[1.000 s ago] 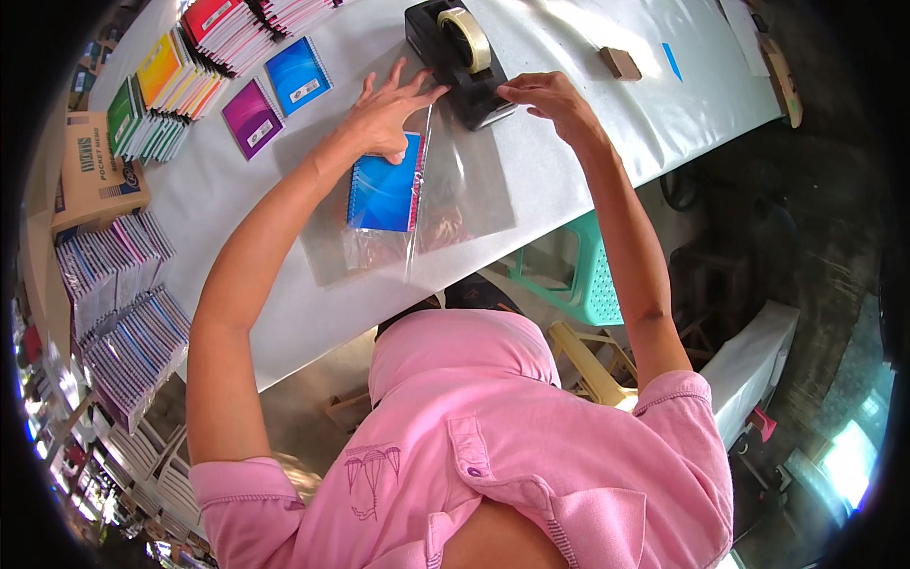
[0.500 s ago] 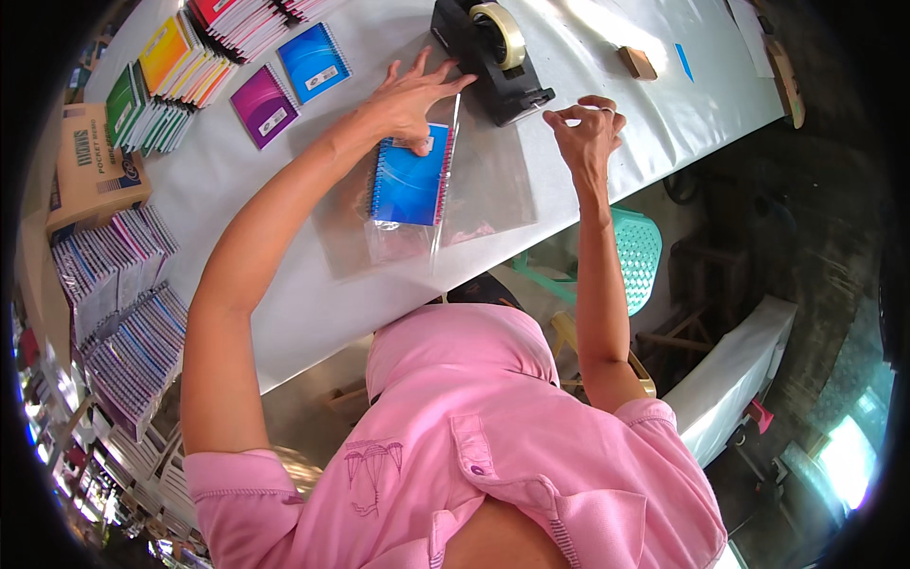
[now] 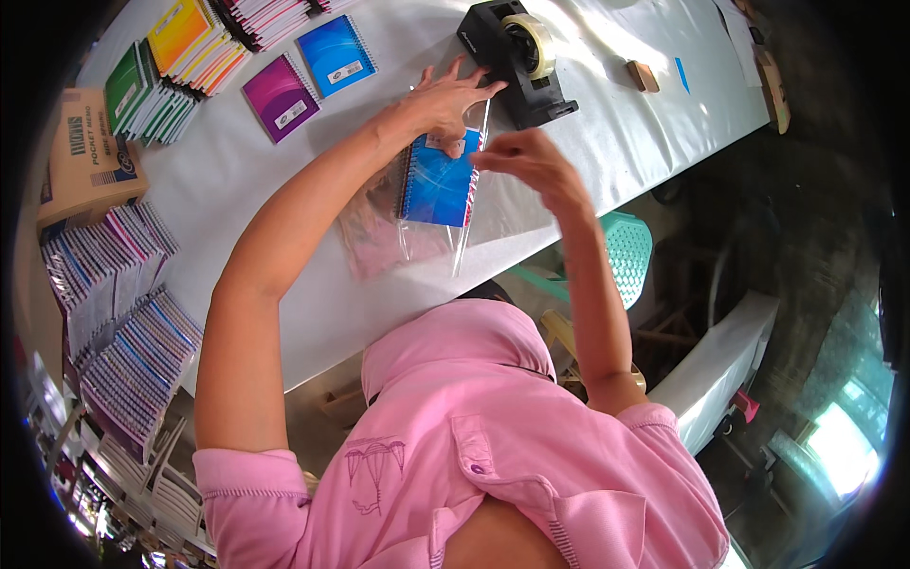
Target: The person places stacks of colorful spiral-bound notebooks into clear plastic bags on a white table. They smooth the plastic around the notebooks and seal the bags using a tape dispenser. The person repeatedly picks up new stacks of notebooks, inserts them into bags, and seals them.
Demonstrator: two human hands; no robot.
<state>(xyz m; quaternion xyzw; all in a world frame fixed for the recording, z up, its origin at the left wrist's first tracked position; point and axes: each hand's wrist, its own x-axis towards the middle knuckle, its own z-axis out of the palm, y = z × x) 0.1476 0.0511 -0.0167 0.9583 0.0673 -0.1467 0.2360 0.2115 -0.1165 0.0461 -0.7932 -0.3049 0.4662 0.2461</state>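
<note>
- Silvery-white sheeting is spread over a broad worktable, across which bright streaks of light are thrown near the far edge.
- By the left hand, a blue, rectangular, spiral-bound notebook is pressed near its top edge: the thumb is laid on the cover, while the other fingers are splayed wide beyond it.
- By the right hand, the notebook's upper right side is reached; its fingers are drawn together in a narrow pinch, blurred, and whether anything thin is held between them cannot be told.
- Clear, creased plastic film is seen around the notebook and below its lower edge; whether the notebook is enclosed by it cannot be told. Red is shown along the notebook's right edge.
- Just beyond the hands, a black desktop tape dispenser is placed, fitted with a pale roll of clear tape.
- To the left, a purple spiral notebook and a second blue spiral notebook are laid side by side, with green-covered notebooks and yellow-covered notebooks piled farther left.
- Near the left edge, a brown cardboard box is set beside stacked spiral-bound books.
</note>
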